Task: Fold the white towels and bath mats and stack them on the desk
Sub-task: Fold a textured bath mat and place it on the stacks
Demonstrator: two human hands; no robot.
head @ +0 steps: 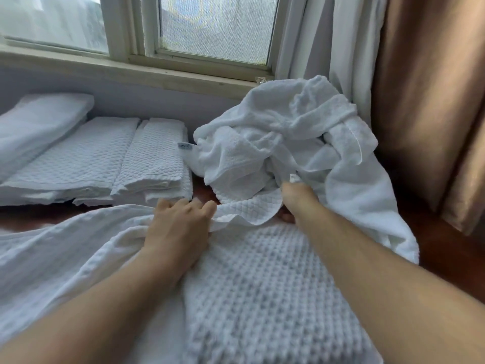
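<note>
Both left hand (181, 227) and right hand (295, 199) clutch the waffle towel (262, 285), lying left-to-right.

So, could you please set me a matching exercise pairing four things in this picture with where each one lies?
Things: 1 folded towels; 2 crumpled towel pile; 3 waffle towel; 4 brown curtain.
Places: A far right edge; B spread out in the foreground; C stacked at left by the wall; D heaped below the window.
Pairs: 1-C, 2-D, 3-B, 4-A.

Head camera (wide-angle) looks down, close over desk (443, 261).
</note>
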